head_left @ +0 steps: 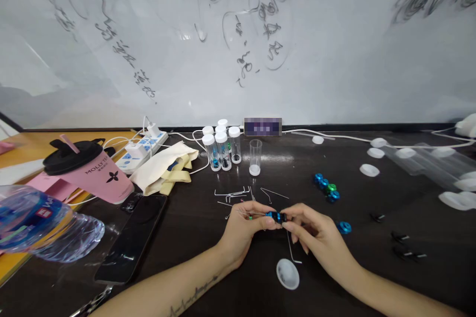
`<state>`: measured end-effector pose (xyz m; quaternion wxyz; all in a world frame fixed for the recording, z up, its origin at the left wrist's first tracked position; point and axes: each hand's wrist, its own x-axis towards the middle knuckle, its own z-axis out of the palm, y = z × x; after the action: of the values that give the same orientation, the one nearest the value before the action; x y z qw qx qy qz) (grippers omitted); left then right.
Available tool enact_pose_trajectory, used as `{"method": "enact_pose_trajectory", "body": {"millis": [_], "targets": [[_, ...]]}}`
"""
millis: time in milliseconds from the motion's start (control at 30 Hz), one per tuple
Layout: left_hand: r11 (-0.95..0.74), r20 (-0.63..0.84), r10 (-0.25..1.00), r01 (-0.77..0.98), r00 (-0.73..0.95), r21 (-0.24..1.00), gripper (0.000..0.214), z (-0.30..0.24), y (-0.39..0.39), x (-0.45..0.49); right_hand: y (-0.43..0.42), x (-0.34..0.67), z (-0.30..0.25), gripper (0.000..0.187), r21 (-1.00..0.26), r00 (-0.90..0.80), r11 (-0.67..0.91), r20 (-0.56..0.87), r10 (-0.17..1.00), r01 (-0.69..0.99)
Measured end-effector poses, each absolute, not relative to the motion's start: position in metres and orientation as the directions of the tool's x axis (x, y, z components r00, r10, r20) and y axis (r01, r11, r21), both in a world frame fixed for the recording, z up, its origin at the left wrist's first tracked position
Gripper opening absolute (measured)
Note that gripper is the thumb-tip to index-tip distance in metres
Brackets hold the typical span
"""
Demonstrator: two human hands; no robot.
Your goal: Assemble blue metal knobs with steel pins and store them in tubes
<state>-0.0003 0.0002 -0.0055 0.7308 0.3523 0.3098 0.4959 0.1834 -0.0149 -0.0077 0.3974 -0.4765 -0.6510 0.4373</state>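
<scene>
Between my two hands is a small blue-and-black cylindrical part (276, 216). My left hand (243, 230) pinches its left end with thumb and fingertips, and thin metal wires or rods also pass by those fingers. My right hand (316, 233) grips the black right end. A thin L-shaped hex key (293, 250) extends below the right fingers; I cannot tell whether it is held or lies on the table. Several more hex keys (232, 193) lie beyond my left hand. Near my right hand sits a blue metal piece (344, 228), with a white round cap (287, 274) closer to me.
Several capped clear tubes (223, 151) stand at the back beside an open tube (255, 157). Blue and green pieces (327, 187) and black bits (403, 245) lie rightward, with white caps (369, 170). Leftward are a phone (132, 237), pink cup (98, 173), bottle (48, 225) and power strip (143, 151).
</scene>
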Motion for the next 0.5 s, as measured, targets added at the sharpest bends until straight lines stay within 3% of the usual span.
{"method": "enact_pose_trajectory", "body": {"millis": [500], "targets": [[0.280,-0.142,0.947,-0.523,0.289,0.805,0.020,-0.0036,0.0013,-0.0012,-0.0174,0.1852,-0.0056,0.032,-0.960,-0.232,0.173,0.121,0.965,0.222]]}}
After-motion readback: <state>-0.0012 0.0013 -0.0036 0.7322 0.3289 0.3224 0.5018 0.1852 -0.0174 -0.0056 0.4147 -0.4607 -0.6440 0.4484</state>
